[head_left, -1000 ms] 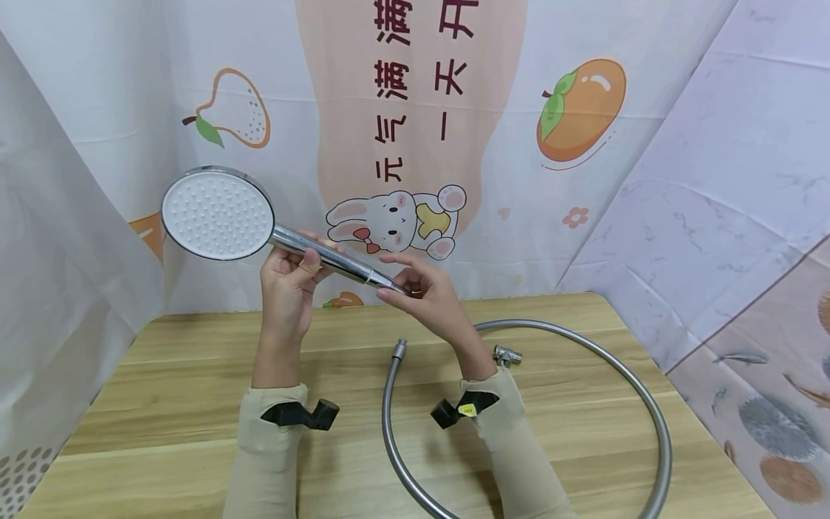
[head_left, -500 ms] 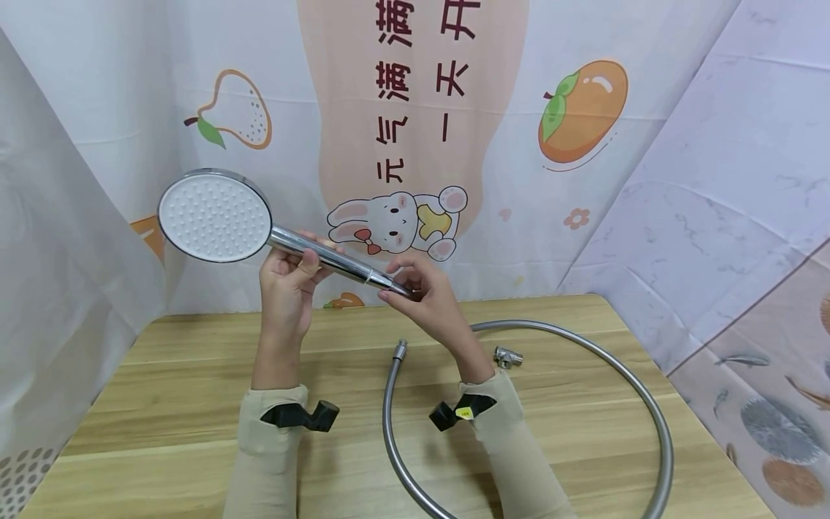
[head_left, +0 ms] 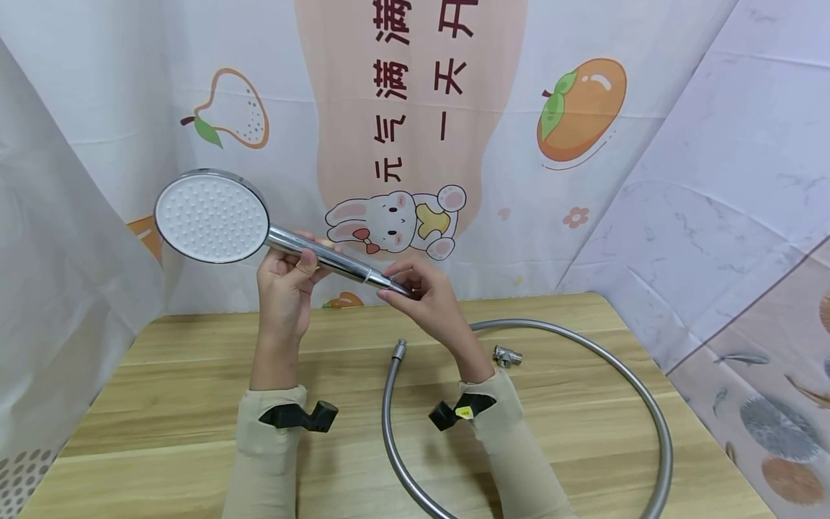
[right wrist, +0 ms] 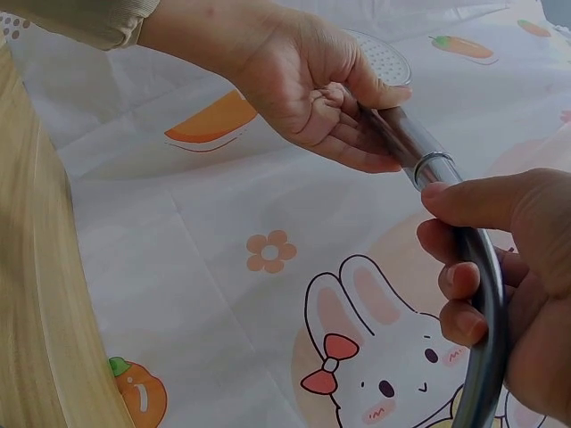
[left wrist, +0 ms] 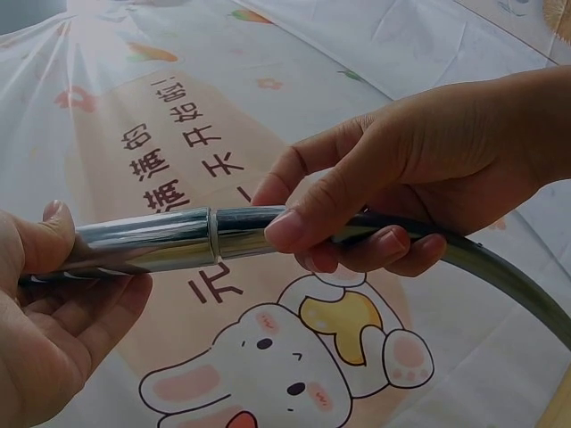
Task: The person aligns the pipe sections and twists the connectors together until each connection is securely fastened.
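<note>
A chrome shower head [head_left: 212,216] with a white nozzle face is held up above the table, tilted down to the right. My left hand [head_left: 285,288] grips its handle [head_left: 318,254], thumb on the near side. At the handle's lower end sits the chrome connector [left wrist: 245,232] of a grey shower hose [head_left: 648,404], right up against the handle. My right hand [head_left: 428,299] pinches that connector between thumb and fingers; in the right wrist view its other fingers curl about the hose [right wrist: 486,357]. The hose's other end [head_left: 399,349] lies on the table.
The hose loops over the wooden table [head_left: 162,404] and past its front. A small chrome T-shaped fitting [head_left: 506,357] lies inside the loop, near my right wrist. A printed curtain [head_left: 506,158] hangs close behind the table, with more sheeting at both sides.
My shower head has shifted very slightly left and down. My right index finger, raised off the connector a second ago, has come down closer to it. Both hands keep their hold.
</note>
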`<state>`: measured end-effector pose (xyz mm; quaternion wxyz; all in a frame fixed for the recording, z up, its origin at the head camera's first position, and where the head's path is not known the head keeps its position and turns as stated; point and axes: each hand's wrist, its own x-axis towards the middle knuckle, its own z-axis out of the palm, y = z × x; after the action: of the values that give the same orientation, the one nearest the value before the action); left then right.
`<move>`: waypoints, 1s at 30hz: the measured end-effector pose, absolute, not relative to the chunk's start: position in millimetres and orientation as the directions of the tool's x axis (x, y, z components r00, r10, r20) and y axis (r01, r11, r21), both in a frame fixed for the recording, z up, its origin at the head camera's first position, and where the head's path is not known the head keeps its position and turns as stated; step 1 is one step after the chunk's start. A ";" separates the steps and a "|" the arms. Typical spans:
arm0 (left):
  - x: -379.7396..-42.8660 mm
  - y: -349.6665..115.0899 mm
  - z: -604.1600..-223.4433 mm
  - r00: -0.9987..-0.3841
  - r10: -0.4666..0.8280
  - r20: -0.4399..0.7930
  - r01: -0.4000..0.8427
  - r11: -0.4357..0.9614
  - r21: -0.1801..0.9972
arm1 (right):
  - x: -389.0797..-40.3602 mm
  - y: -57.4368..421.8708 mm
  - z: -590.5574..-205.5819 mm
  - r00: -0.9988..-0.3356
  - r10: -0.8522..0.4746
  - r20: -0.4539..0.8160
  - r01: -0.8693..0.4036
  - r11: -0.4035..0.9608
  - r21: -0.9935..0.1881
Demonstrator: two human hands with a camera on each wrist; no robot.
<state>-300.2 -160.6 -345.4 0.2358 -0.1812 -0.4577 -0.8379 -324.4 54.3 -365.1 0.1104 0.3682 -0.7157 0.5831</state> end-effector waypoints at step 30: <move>-300.9 -160.9 -346.0 -0.823 -0.231 0.519 0.560 -0.487 0.670 | -328.0 54.5 -366.4 -0.675 -0.401 0.619 -0.679 0.008 -0.734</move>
<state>-300.9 -160.9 -346.0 0.2347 -0.1830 -0.4487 -0.8427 -328.0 54.5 -366.4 0.1178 0.3854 -0.7002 0.5893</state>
